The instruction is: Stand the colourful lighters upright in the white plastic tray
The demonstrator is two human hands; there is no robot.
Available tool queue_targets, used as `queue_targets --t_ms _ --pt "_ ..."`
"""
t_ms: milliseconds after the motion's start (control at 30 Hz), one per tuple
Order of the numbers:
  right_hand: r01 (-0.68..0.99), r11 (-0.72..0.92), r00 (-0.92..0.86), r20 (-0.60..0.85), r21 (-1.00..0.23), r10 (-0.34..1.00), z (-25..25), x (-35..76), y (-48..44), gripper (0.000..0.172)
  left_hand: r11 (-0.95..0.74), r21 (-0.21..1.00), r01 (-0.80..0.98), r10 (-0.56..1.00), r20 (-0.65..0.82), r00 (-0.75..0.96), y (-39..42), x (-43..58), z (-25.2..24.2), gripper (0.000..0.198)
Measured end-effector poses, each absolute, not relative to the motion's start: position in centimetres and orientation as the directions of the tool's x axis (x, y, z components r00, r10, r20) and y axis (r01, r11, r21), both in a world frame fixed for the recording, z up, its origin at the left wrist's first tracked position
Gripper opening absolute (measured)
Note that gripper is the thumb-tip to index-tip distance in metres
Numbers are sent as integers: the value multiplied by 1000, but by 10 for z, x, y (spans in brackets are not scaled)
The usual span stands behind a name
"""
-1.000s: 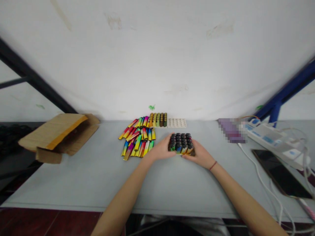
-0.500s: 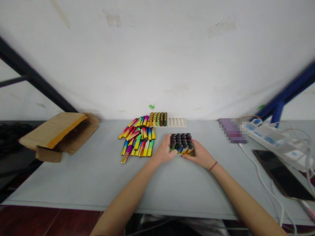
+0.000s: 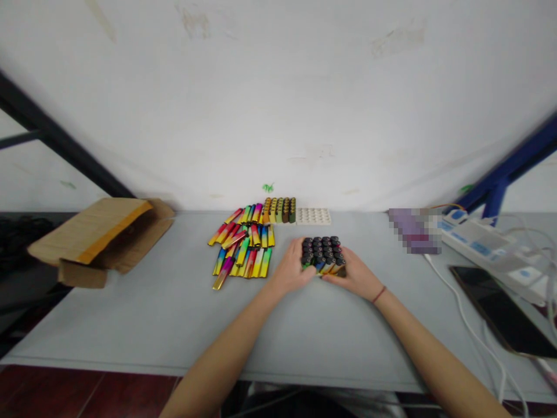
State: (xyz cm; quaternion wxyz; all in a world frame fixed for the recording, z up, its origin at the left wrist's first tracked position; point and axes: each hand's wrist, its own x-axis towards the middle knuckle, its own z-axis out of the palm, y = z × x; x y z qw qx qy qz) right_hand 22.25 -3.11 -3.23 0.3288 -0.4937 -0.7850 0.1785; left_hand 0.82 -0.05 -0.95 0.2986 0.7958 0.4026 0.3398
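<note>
A tight block of upright black-topped tubes [image 3: 322,251] with shiny coloured sides stands in front of me, set in rows. My left hand [image 3: 290,269] is closed around its left side, with the thumb at the near left corner. From the right, my right hand [image 3: 357,274] grips the other side, its fingers partly hidden behind the block. Whether a tray lies beneath the tubes I cannot tell. Just left of my left hand lies a loose pile of flat, shiny multicoloured tubes [image 3: 250,262].
Behind the pile, gold tubes stand in rows [image 3: 279,210] beside a white tray with round hollows [image 3: 314,216]. An open cardboard box [image 3: 93,229] lies at the left of the grey table [image 3: 143,325]. Rightward are a purple item [image 3: 411,231], power strip [image 3: 491,252], phone [image 3: 500,310] and white cables.
Both hands keep their hold on the block, which has hardly moved. The whole view has shifted very slightly.
</note>
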Motion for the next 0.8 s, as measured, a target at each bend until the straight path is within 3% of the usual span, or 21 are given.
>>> queue_targets --t_ms 800 --pt "664 480 -333 348 -573 876 -32 224 -32 74 -510 778 367 798 269 539 7 -2 -13 66"
